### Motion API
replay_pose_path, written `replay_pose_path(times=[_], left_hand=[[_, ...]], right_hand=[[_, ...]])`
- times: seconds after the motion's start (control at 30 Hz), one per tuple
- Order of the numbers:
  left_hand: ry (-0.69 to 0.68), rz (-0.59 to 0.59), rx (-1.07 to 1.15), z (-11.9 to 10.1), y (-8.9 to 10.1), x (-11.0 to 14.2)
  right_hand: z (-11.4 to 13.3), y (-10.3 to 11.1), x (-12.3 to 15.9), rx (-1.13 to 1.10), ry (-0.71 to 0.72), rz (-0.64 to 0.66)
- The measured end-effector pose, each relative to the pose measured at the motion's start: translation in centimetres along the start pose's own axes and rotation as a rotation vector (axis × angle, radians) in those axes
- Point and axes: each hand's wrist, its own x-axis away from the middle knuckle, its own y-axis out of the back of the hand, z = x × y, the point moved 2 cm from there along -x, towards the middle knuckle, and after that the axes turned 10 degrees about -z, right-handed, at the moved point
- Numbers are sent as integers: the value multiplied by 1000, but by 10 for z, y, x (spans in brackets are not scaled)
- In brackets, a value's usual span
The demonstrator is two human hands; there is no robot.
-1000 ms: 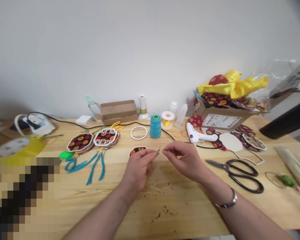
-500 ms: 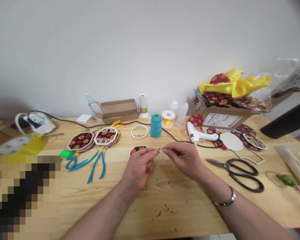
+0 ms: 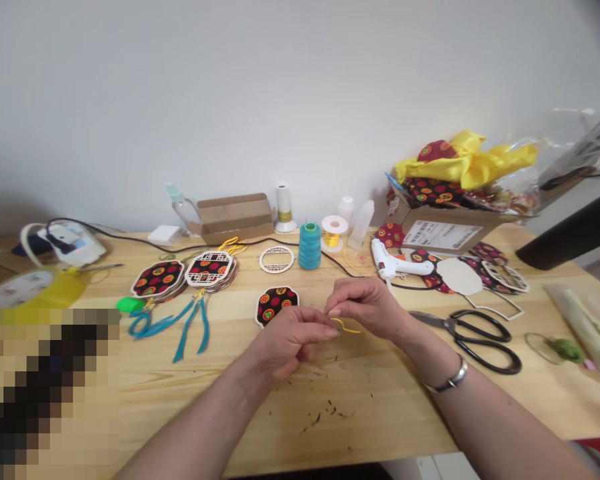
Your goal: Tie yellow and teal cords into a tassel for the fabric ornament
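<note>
**Yellow cord at the left fingertips, running crosswise toward the right hand**

Thing in hand: a thin yellow cord, between the two hands and seemingly just above the wooden surface. A tiny teal bit shows where it meets the left fingertips.

Left hand: grip closed, thumb against forefinger, apparently on the cord's near end. Right hand: grip also drawn to a tight pinch; cannot tell whether a strand sits between the tips.

Key relation: the cord's visible length points away from the left grip, bowing slightly and then running rightward, close to level across the view. It passes below the right palm as seen here. Left is the nearer hand, in contact; right fingertips lie just beyond and a little above, very close to the left ones.

Nearby: patterned panel beyond the left hand; scissors right of the right wrist.
</note>
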Motion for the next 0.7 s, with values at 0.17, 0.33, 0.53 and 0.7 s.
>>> replay_pose_path(times=[0.17, 0.33, 0.53, 0.7], left_hand=[[-26, 40, 34, 0, -1, 0], [-157, -113, 145, -2, 3, -2], [-281, -247, 204, -5, 7, -5], [-342, -327, 219, -5, 8, -6]], right_hand=[[-4, -5, 0, -15, -68, -47], [-13, -4, -2, 28, -170, -169], [-16, -4, 0, 83, -140, -175], [-9, -7, 2, 142, -139, -166]])
